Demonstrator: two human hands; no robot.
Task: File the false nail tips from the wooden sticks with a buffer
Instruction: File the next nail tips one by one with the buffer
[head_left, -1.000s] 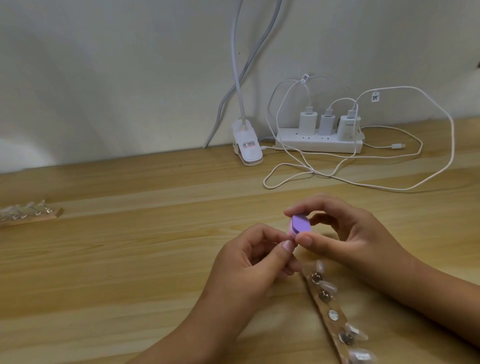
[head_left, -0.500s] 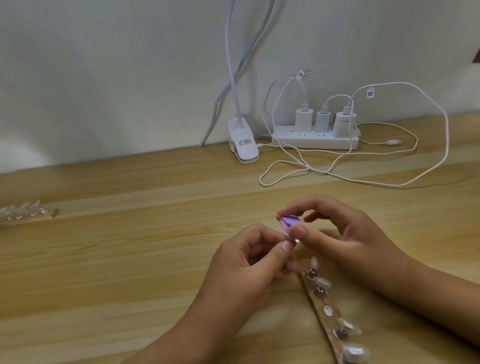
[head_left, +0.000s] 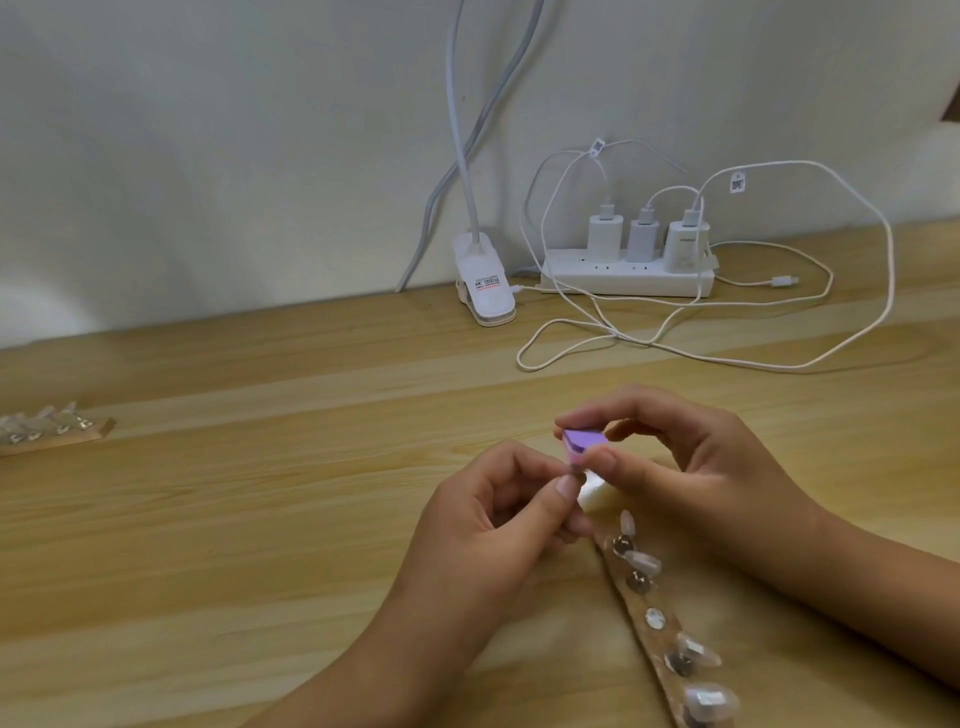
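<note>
My right hand: thumb and forefinger pinch the small purple buffer, held above the table.
My left hand: thumb and forefinger pinch a pale nail tip, fingers curled in.
Hands together: the fingertips meet, and the buffer's lower edge sits right at the nail tip.
Near stick: lies flat under my right wrist, running toward me, with clear nail tips on metal studs along it.
Far stick: at the left edge, well apart, also carrying tips.
Back of table: white power strip with three chargers, looping cables, and a lamp clip beside it.
</note>
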